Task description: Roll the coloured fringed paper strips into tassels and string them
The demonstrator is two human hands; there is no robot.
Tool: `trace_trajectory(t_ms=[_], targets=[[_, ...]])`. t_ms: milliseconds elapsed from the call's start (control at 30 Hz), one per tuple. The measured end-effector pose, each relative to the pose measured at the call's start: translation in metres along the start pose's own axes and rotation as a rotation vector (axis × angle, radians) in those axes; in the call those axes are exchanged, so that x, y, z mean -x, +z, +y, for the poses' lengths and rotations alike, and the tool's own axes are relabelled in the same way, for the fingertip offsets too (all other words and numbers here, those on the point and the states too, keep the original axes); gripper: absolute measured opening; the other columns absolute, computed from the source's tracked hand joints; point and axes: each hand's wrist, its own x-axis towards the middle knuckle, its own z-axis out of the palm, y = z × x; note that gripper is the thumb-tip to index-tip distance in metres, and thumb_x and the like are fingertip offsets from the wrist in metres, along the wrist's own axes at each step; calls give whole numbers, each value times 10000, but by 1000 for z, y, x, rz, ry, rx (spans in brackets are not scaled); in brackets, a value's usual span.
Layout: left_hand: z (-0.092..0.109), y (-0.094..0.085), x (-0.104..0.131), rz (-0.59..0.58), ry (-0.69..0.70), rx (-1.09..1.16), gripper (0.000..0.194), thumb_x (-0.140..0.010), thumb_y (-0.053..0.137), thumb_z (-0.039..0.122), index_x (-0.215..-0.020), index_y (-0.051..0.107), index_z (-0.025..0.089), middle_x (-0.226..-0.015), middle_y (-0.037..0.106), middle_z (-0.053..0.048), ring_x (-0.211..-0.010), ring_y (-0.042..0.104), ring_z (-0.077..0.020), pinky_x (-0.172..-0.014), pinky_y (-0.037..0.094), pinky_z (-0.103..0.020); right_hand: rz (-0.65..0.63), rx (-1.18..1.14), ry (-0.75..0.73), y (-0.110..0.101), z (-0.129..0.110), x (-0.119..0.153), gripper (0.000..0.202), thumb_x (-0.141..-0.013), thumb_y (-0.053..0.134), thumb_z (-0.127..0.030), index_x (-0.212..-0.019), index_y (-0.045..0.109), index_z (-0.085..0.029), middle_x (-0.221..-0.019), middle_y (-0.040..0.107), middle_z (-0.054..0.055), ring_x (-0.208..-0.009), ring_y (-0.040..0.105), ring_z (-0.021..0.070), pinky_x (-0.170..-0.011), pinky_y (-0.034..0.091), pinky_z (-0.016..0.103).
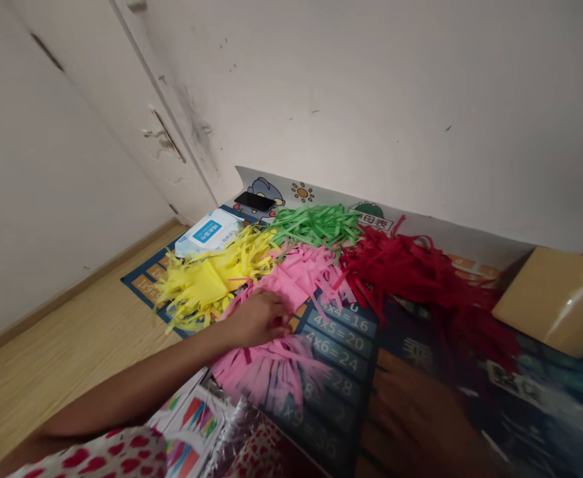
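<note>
My left hand (261, 320) is closed, fingers curled over a bunch of pink fringe (266, 372) whose strips hang blurred below it. Just behind that hand lies another pink fringed bundle (296, 275). My right hand (411, 415) hovers low over the right side of the table mat, smeared by motion, so I cannot make out its grip. Around my left hand are a yellow fringed bundle (206, 282) to the left and a green one (316, 226) behind. A red fringed bundle (401, 265) spreads to the right, beyond my right hand.
A dark blue mat (341, 345) printed with times tables covers the table. At its far left are a pack of wipes (209, 232) and a black phone (255, 201). A tan box-like object (553, 299) stands at right. Silver tinsel (232, 431) lies near my lap. A wall closes off the back.
</note>
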Motion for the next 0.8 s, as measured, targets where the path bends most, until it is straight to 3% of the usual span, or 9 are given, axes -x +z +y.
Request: trace_trajectory(t_ms=[133, 267, 400, 500, 600, 700, 800], targets=[[-8, -2, 23, 50, -88, 51, 129, -857, 643, 271, -765, 641, 181, -790, 665, -28, -805, 607, -176, -820, 400, -311, -60, 19, -53, 17, -13, -10, 195, -932, 507, -240, -1044, 665, -264, -1029, 716, 51, -918, 677, 201, -775, 539, 355], [-9, 2, 18, 77, -120, 90, 205, -869, 616, 245, -674, 626, 183, -693, 662, -12, -717, 600, -156, -769, 396, -294, -121, -46, 5, 15, -28, -42, 208, -943, 469, -231, -995, 668, -266, -976, 712, 51, -895, 659, 199, -792, 519, 361], [-11, 6, 14, 109, -187, 74, 88, -761, 672, 147, -696, 622, 177, -666, 652, -7, -699, 594, -178, -752, 384, -311, -149, -120, -8, 20, -41, -78, 190, -939, 476, -189, -975, 658, -232, -967, 700, 52, -891, 633, 200, -808, 491, 377], [-14, 8, 15, 133, -233, 87, 108, -726, 695, 122, -791, 622, 168, -686, 662, 0, -673, 599, -171, -746, 387, -306, -69, -164, -20, 38, -41, -100, 156, -933, 502, -226, -986, 647, -202, -963, 694, 72, -892, 622, 217, -819, 483, 394], [-19, 9, 14, 130, -230, 123, 128, -759, 724, 198, -849, 636, 176, -695, 680, 10, -664, 618, -153, -742, 400, -282, -46, -192, 26, 62, -39, -123, 266, -894, 544, -258, -1132, 612, -163, -1129, 659, 118, -1049, 585, 252, -931, 459, 429], [-23, 8, 13, 113, -206, 150, 85, -800, 707, 253, -801, 655, 185, -668, 673, 12, -625, 608, -136, -676, 401, -249, -109, -240, 7, 81, -44, -141, 422, -853, 599, -305, -1236, 563, -130, -1245, 614, 134, -1155, 531, 268, -1001, 419, 441], [-25, 4, 12, 87, -177, 171, 102, -820, 691, 276, -786, 660, 185, -680, 682, 6, -631, 617, -130, -679, 411, -240, -230, -233, -72, 91, -59, -142, 383, -847, 631, -385, -1157, 615, -161, -1242, 626, 114, -1102, 554, 261, -959, 430, 424]])
